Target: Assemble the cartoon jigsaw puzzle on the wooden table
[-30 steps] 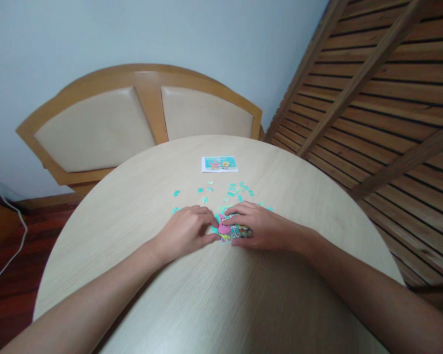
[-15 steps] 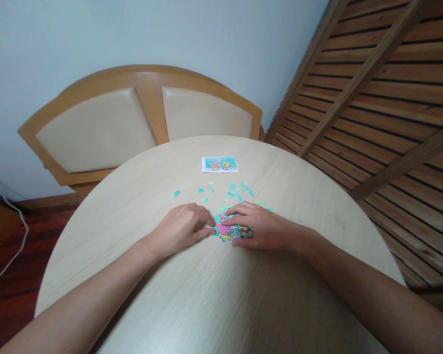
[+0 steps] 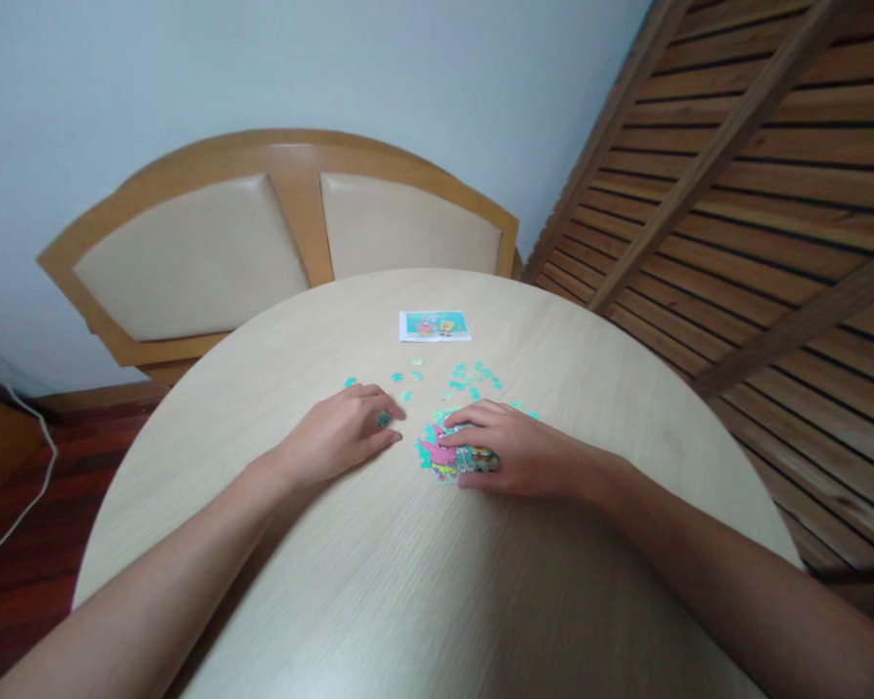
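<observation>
A partly joined jigsaw puzzle (image 3: 441, 449) with a pink cartoon figure lies flat on the table in front of me. My right hand (image 3: 506, 447) rests over its right side, thumb and fingers spread on the surface, hiding part of the picture. To the left of the puzzle and apart from it is my left hand (image 3: 353, 427), its thumb and fingers parted. A small teal puzzle piece (image 3: 383, 418) shows in the gap under its fingers; whether it touches the hand or lies on the table, I cannot tell.
Several loose teal pieces (image 3: 475, 379) lie beyond the puzzle, with a few others (image 3: 397, 377) to their left. Farther back is a picture card (image 3: 435, 327). A padded wooden chair (image 3: 284, 214) stands behind the round table (image 3: 320, 602); wooden slats (image 3: 735, 223) rise at right.
My left hand has drawn back leftward from the puzzle's left edge, with thumb and fingers wider apart. Teal pieces at that edge now show. My right hand has stayed in place.
</observation>
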Demonstrator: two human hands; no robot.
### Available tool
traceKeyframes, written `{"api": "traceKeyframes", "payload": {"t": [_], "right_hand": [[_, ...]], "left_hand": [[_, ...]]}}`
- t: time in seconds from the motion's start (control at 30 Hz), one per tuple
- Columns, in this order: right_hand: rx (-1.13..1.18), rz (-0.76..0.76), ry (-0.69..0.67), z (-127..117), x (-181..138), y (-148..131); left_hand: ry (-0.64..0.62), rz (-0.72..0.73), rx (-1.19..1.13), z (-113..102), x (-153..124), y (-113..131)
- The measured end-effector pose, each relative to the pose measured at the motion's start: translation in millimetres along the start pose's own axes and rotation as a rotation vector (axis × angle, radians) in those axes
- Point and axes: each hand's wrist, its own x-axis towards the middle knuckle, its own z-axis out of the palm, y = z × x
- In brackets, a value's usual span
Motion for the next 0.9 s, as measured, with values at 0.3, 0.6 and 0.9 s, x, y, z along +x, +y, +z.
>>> {"api": "traceKeyframes", "payload": {"t": [0.3, 0.6, 0.9], "right_hand": [[0.020, -0.004, -0.002, -0.4, 0.4, 0.3], [0.022, 0.002, -0.012, -0.3, 0.7, 0.2], [0.030, -0.011, -0.006, 0.4, 0.9, -0.7]], "left_hand": [[-0.008, -0.110, 0.034, -3.3, -1.8, -12.1], [-0.049, -0.080, 0.016, -7.9, -3.4, -25.9], [-0.073, -0.183, 0.008, -12.1, -7.2, -38.2]]}}
